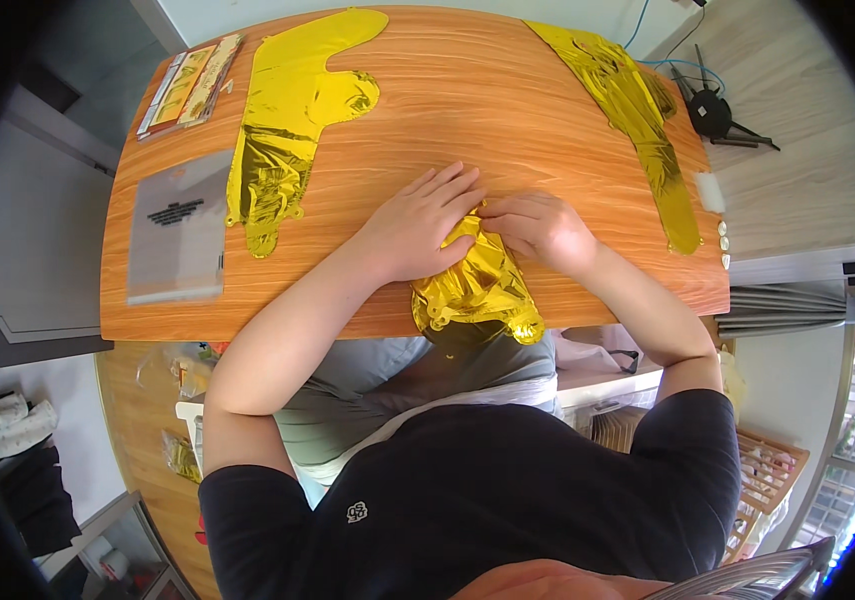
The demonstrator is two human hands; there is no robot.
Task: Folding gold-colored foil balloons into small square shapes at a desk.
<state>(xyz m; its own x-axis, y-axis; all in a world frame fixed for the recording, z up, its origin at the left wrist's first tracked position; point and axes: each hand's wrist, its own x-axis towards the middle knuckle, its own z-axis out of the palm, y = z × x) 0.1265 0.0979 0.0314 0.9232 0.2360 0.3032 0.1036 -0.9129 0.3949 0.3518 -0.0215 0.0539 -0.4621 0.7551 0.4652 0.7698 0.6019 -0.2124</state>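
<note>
A crumpled gold foil balloon (477,290) lies at the near edge of the wooden table (507,110) and hangs slightly over it. My left hand (417,220) lies flat on the balloon's upper left part, fingers spread and pressing down. My right hand (537,225) rests on its upper right part, fingers curled onto the foil. The two hands almost touch at the fingertips.
A flat gold foil balloon (292,110) lies at the left of the table and another (637,110) along the right side. A grey packet (179,225) and a striped flat pack (190,85) sit at the left edge. A black tripod (712,110) stands on the floor at the right.
</note>
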